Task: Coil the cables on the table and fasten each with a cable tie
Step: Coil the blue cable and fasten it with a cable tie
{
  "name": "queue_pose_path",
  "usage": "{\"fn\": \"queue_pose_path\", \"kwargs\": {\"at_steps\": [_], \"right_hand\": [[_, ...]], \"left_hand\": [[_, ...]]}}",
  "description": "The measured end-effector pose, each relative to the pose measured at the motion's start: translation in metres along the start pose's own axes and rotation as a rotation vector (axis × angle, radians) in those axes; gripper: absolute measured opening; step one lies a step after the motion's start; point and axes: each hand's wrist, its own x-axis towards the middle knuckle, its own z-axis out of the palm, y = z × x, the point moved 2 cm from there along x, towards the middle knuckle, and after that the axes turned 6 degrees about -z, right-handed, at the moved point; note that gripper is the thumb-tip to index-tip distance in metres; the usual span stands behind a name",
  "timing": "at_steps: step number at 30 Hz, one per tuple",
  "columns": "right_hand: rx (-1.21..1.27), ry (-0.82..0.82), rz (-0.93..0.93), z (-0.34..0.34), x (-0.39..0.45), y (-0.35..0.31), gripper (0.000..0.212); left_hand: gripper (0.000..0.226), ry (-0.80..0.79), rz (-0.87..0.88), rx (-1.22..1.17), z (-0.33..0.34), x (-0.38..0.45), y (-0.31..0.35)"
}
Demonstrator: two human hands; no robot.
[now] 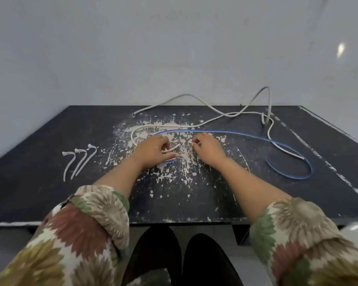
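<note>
Soft even light, faint shadows, wide-angle edge bending, slight blur

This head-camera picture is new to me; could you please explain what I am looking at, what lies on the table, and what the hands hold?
The camera sits on a person's head and looks down at their own bare hands; there is no robot. On the dark, paint-spattered table lie a blue cable, a long white cable and three white cable ties at the left. The left hand curls around one end of the white cable. The right hand appears to pinch something small and white, too small to identify. Nothing is coiled yet.
</note>
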Motion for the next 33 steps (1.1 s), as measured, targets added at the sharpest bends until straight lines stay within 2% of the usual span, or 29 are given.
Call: {"fn": "queue_pose_path", "kwargs": {"at_steps": [3,8,10,13,17,19,20,22,24,27,28,30,33], "right_hand": [[-0.017,-0.002,-0.004,-0.003,-0.004,-0.004,0.02],[0.062,0.02,0.006,-0.009,-0.007,-0.009,0.019],[0.112,0.042,0.042,-0.013,-0.002,-0.013,0.021],[0.235,0.055,0.087,-0.019,0.006,-0.024,0.027],[0.576,-0.169,-0.009,-0.023,0.019,-0.055,0.058],[0.669,-0.257,-0.035,-0.024,0.027,-0.069,0.069],[0.67,-0.275,-0.055,-0.023,0.032,-0.072,0.068],[0.659,-0.235,-0.076,-0.02,0.042,-0.073,0.048],[0.645,-0.097,-0.023,-0.019,0.051,-0.068,0.027],[0.626,0.053,0.008,-0.027,0.063,-0.059,0.029],[0.604,0.076,-0.013,-0.031,0.067,-0.057,0.029],[0.57,0.078,-0.074,-0.04,0.076,-0.055,0.029],[0.568,-0.008,-0.105,-0.049,0.09,-0.047,0.036]], "left_hand": [[0.048,-0.079,0.059,0.147,-0.005,-0.012,-0.001],[0.011,-0.136,0.052,0.141,-0.002,-0.017,-0.005],[0.007,-0.105,-0.048,-0.086,-0.011,-0.013,0.005],[0.011,0.027,-0.198,-0.596,-0.04,0.006,0.027],[0.016,0.009,-0.327,-1.402,-0.081,0.044,0.059],[0.021,-0.003,-0.33,-1.589,-0.096,0.062,0.071],[0.023,-0.002,-0.329,-1.656,-0.102,0.07,0.074],[0.024,-0.005,-0.33,-1.769,-0.111,0.083,0.078],[0.025,-0.005,-0.316,-1.726,-0.115,0.094,0.078],[0.031,-0.039,-0.285,-1.411,-0.113,0.102,0.076],[0.031,-0.075,-0.259,-1.373,-0.113,0.104,0.076],[0.028,-0.117,-0.187,-1.402,-0.114,0.11,0.075],[0.026,-0.045,-0.162,-1.508,-0.136,0.122,0.078]]}}
